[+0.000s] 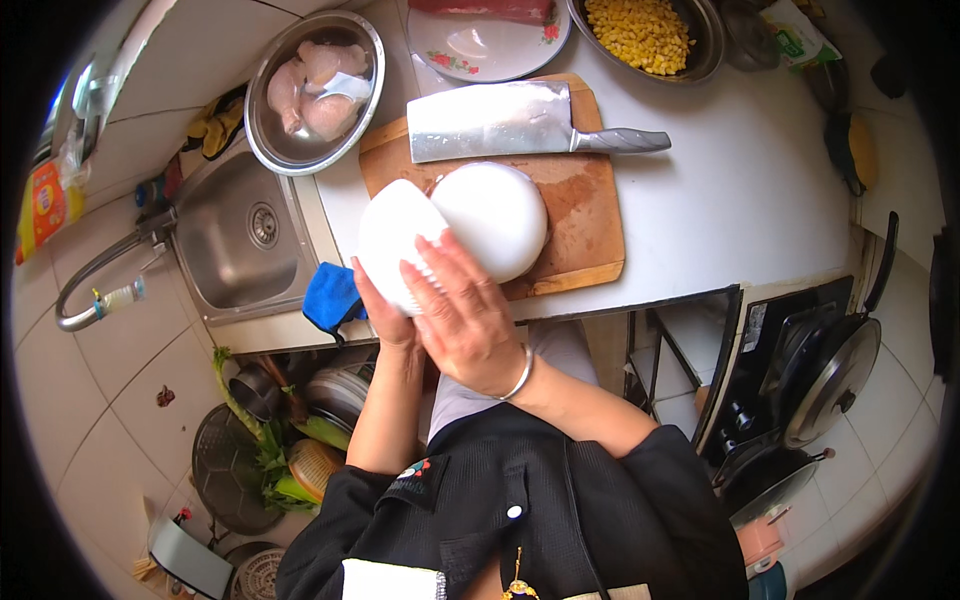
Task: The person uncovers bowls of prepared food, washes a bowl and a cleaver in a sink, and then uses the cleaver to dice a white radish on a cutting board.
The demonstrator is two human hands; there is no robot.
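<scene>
A smooth white object with a ridged edge, perhaps a bowl or container (400,236), is between my two hands. My left hand (386,311) supports its lower left side. Across its right part lie the fingers of my right hand (465,322). Just right of it, a round white bowl, seemingly upside down (495,217), rests on a wooden cutting board (581,225). Behind them a broad cleaver (491,124) lies across the board, its grey handle to the right. What is under the round white piece is mostly hidden.
A steel bowl of raw chicken (259,139) stands back left, beside the sink (232,240). A floral plate with meat (487,60) and a bowl of corn kernels (709,45) are behind the board. A blue cloth (330,296) lies at the counter's front edge. Lidded pans (836,390) are right.
</scene>
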